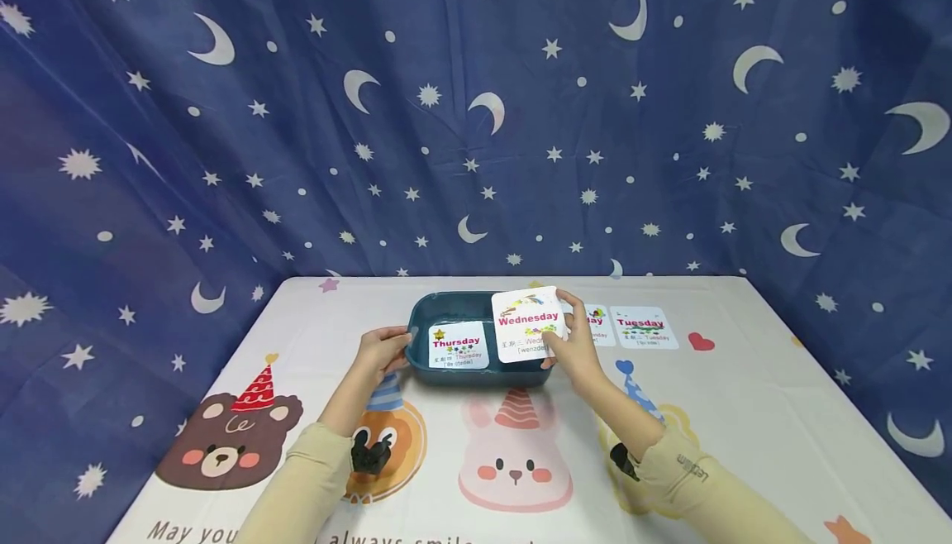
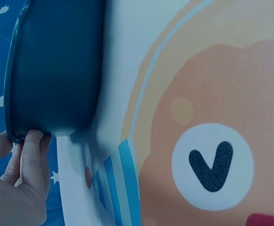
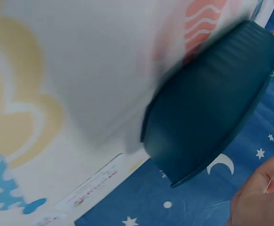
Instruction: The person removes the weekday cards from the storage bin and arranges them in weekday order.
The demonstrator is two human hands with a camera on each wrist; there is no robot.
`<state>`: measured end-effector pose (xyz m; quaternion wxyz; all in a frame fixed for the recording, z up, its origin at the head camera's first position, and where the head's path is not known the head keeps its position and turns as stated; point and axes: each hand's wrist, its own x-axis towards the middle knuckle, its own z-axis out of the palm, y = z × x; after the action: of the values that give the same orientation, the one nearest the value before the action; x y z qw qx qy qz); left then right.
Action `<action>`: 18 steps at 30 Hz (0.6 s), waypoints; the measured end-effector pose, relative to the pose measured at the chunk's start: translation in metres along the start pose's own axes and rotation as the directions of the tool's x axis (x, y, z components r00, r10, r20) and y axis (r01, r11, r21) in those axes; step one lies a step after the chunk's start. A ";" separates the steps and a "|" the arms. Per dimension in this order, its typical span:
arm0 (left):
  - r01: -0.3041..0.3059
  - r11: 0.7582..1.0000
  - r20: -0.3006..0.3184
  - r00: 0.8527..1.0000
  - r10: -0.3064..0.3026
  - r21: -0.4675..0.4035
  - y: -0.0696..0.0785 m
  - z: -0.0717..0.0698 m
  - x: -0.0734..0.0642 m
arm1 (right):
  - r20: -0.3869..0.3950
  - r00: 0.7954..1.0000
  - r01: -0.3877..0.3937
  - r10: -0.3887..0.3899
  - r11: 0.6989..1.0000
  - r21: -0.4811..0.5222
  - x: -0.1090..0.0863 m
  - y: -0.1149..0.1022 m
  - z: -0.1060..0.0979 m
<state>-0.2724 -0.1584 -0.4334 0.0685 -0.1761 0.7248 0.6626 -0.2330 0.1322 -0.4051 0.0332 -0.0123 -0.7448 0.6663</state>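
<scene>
Progress: had Tuesday card and part-hidden card out, pinched Wednesday card in right hand, gripped tray with left hand, seemingly had Thursday card left inside.

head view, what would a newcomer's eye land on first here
Probably the deep blue moon-and-star curtain, which fills the background behind the table. Next would come the bright Wednesday card, which the right hand holds up at the right end of the teal tray. Nearer the camera, cartoon animals are printed across the white tablecloth.
</scene>
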 end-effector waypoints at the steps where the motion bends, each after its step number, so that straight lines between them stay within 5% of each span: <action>1: 0.000 1.000 0.000 1.000 0.000 -0.002 0.001 0.000 0.000 | 0.001 1.000 -0.002 0.002 1.000 -0.001 -0.001 0.001 -0.003; 9: 0.000 1.000 -0.011 1.000 0.000 0.008 0.002 0.000 0.001 | -0.019 0.999 -0.037 0.037 0.999 0.007 -0.003 0.015 -0.036; 18: -0.002 1.000 -0.007 1.000 0.002 0.004 0.001 0.000 0.000 | -0.037 0.997 -0.071 0.068 0.993 -0.099 -0.009 0.024 -0.075</action>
<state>-0.2723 -0.1584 -0.4326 0.0656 -0.1775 0.7266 0.6605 -0.2199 0.2090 -0.4206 0.0218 -0.0511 -0.7757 0.6286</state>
